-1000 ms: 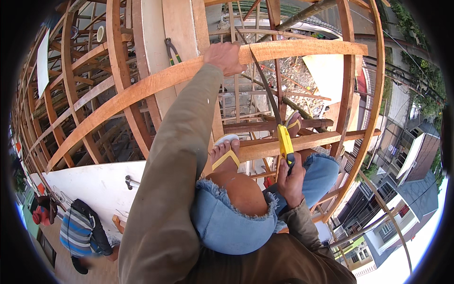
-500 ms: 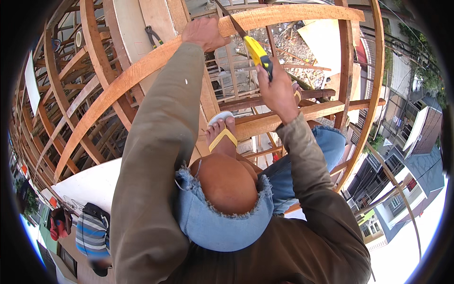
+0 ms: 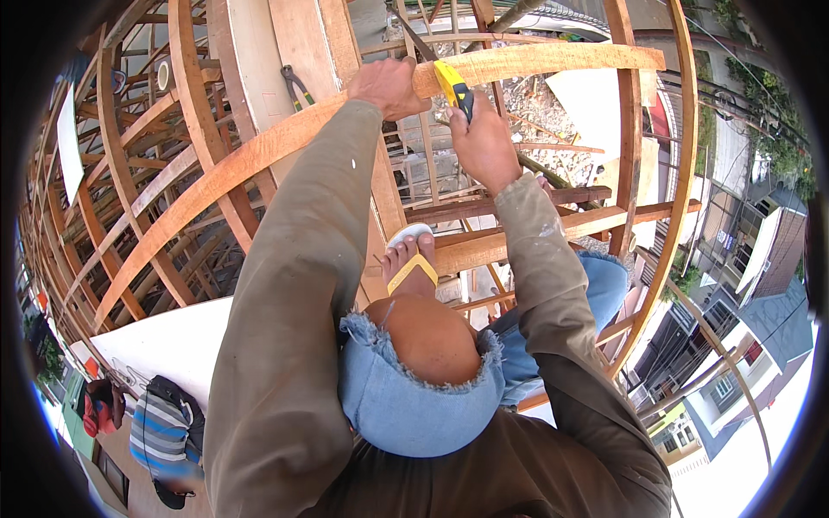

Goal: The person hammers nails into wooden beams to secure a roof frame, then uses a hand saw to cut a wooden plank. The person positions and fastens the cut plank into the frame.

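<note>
My left hand [image 3: 390,88] is closed over a long wooden plank [image 3: 553,59] that looks bowed across the upper view. In my right hand [image 3: 488,147] is a handsaw [image 3: 451,84] with a yellow and black handle. Its dark blade crosses the plank just right of my left hand and points away from me. Whether its teeth are in a cut is too small to tell. A pair of pliers [image 3: 296,85] with dark and green handles lies beyond the plank, left of my left hand.
My sandalled foot [image 3: 413,259] rests on timber beside a cross beam [image 3: 471,250]. Open wooden framing [image 3: 121,164] fills the left, with rubble [image 3: 540,116] visible below. An upright post [image 3: 629,129] stands right. Another person in a striped shirt [image 3: 164,432] is at lower left.
My right hand has pushed the saw forward, bringing its handle up to the plank. My left hand keeps its hold. The whole view has shifted slightly.
</note>
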Action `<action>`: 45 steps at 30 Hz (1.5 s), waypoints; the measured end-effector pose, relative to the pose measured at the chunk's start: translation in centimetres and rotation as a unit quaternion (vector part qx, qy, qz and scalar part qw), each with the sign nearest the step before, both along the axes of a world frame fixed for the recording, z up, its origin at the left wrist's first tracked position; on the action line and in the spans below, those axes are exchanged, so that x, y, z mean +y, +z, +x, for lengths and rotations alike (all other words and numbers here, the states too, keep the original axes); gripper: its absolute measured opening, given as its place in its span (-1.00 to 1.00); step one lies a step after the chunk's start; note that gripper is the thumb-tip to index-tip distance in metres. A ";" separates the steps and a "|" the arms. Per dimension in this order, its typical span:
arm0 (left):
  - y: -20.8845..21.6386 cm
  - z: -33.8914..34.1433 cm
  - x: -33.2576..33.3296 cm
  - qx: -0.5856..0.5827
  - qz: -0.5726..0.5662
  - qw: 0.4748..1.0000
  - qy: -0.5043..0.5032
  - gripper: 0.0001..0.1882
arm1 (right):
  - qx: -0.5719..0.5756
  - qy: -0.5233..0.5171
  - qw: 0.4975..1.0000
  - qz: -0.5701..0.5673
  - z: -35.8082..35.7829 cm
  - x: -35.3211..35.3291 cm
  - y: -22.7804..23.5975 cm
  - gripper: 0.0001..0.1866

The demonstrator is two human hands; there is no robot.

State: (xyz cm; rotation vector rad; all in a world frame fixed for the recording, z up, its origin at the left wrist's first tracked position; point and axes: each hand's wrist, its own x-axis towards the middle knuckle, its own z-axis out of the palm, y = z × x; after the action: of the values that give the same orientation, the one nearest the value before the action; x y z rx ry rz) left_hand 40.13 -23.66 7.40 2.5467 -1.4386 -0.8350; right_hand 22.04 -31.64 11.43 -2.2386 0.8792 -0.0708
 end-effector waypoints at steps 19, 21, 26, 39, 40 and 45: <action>0.7 0.4 0.5 0.015 0.041 0.997 0.057 -0.34 | 0.047 -0.068 0.987 0.140 -13.0 6.7 10.7 -0.81; 0.1 -1.3 -0.3 0.008 0.016 0.999 0.041 -0.30 | 0.005 -0.064 0.992 0.107 -6.2 4.1 3.5 -0.73; 1.4 0.7 -0.4 0.046 0.026 0.998 0.036 -0.33 | 0.040 -0.057 0.993 0.093 -9.9 6.0 7.8 -0.70; 0.0 -0.1 2.0 0.044 0.058 0.997 0.019 -0.22 | 0.012 -0.028 0.991 0.133 -10.5 5.0 8.1 -0.75; 0.1 -0.4 1.7 0.036 0.066 0.997 0.014 -0.22 | -0.002 -0.039 0.993 0.109 -13.6 6.6 11.3 -0.77; 0.9 -2.7 0.3 0.035 0.023 0.999 0.016 -0.19 | -0.012 -0.050 0.996 0.070 -4.7 2.0 1.0 -0.71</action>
State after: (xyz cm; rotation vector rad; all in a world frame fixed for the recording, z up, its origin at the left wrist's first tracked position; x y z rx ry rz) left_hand 37.40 -23.32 8.28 2.5380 -1.3700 -0.9538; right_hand 17.30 -29.61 12.43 -2.0593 0.9519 -0.0800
